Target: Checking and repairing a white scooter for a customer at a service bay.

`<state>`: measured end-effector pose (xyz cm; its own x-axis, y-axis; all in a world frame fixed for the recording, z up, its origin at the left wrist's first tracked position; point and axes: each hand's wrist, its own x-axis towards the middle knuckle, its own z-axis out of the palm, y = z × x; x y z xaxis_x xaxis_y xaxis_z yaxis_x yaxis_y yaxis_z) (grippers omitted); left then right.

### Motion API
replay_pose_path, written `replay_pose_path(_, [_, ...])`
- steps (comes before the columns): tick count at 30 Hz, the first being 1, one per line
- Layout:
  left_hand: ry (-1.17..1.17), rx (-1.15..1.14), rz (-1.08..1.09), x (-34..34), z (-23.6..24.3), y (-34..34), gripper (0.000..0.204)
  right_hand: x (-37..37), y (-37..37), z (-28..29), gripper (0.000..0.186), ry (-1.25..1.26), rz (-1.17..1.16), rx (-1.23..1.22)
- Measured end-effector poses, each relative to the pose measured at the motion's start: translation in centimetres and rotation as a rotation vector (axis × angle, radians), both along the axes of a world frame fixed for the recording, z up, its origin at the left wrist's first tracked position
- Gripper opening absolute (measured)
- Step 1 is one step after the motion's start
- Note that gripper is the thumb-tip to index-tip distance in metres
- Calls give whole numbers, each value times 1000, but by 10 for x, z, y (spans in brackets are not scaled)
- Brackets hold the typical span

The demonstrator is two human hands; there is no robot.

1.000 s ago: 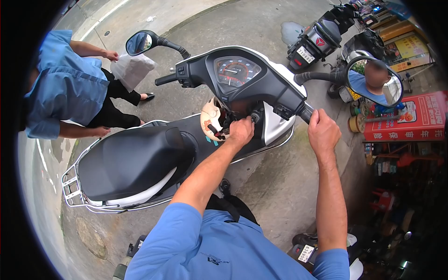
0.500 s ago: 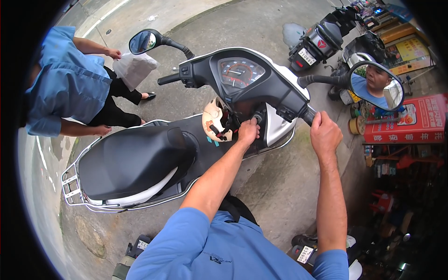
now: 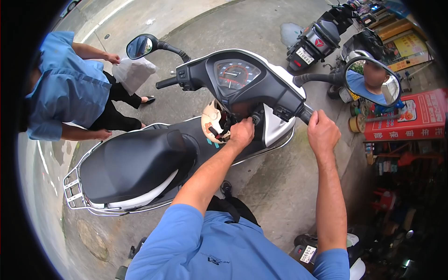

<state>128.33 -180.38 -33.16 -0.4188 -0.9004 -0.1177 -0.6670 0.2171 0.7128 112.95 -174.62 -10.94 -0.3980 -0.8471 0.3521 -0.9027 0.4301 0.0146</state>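
Note:
A white and black motor scooter stands across in front of me, its handlebars toward the right and its black seat toward the left. My right hand is wrapped round the right handlebar grip. Below the dashboard, my left hand is closed beside the ignition lock. Whatever its fingertips hold, if anything, is hidden. Just left of that hand, a cream helmet with black straps rests on the scooter's floorboard.
At the left stands a person in a blue shirt, holding a white plastic bag. Parked scooters are at the upper right. A red sign box and a dark, cluttered shop area line the right side. Another vehicle sits behind me.
My left hand has drawn slightly back and left from the ignition lock, and its wrist has turned. My right hand keeps its hold on the grip. A shoe now shows below the scooter.

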Motion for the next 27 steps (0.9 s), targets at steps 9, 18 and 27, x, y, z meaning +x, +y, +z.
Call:
replay_pose_path(9, [888, 974, 424, -32, -8, 3, 39, -4, 3, 10, 23, 44, -7, 20])
replay_pose_path(18, [-5, -96, 66, -16, -9, 3, 28, -11, 5, 1, 22, -68, 72, -46])
replay_pose_path(27, [608, 787, 303, -10, -24, -10, 43, -5, 2, 3, 24, -56, 143, -65])
